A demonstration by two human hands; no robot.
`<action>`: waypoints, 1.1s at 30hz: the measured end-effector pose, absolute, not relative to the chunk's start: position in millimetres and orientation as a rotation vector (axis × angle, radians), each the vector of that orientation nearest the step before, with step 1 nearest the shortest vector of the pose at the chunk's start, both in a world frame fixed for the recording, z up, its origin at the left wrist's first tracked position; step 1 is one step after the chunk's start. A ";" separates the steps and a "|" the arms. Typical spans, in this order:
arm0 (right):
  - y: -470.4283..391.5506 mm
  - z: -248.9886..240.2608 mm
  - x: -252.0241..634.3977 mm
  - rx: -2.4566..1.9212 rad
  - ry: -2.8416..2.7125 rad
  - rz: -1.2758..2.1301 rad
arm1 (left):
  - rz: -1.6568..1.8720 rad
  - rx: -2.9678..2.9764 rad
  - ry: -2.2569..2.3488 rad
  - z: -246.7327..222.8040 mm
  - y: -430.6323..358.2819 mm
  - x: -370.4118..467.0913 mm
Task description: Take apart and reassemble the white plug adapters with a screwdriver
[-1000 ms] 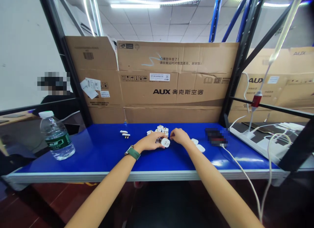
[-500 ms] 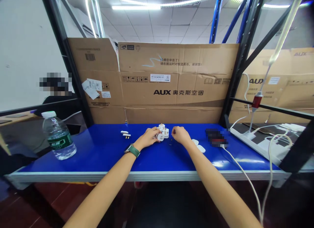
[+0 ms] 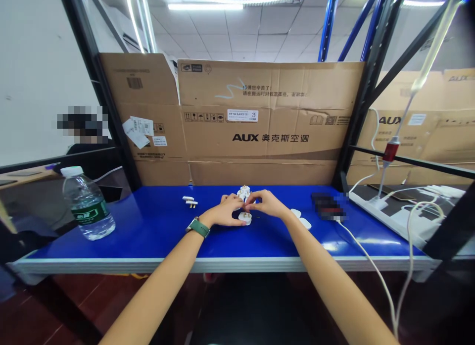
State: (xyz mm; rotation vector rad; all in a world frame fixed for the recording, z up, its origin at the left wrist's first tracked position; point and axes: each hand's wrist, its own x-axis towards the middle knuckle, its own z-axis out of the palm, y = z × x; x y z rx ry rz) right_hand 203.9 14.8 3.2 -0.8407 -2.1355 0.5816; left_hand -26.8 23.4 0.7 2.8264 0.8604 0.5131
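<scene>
Far left of the round white plug (image 3: 245,217), shows a water bottle (image 3: 88,206); nearer, two white plug pieces (image 3: 191,202). Spreads the left hand (image 3: 224,211) in a curve, thumb touching its rim. Behind it, hides part of the plug cluster (image 3: 244,192). Pinches the right hand's (image 3: 264,203) fingers above it, contents indistinct. Rightward, shows partly covered white discs (image 3: 305,223), a pixelated device (image 3: 328,206), bare desk (image 3: 367,241) toward the front edge.
</scene>
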 end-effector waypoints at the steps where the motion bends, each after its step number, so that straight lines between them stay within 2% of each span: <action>1: 12.3 3.7 203.2 -0.828 -2.173 0.590 | 0.516 2.828 0.866 1.2 23.1 -26.6; 15: 9.6 -4.4 197.1 -0.882 -2.287 0.439 | 0.516 2.807 0.972 -1.1 25.6 -20.1; 33: 7.8 -0.4 199.3 -0.843 -2.195 0.513 | 0.498 2.806 0.970 -0.9 26.7 -20.3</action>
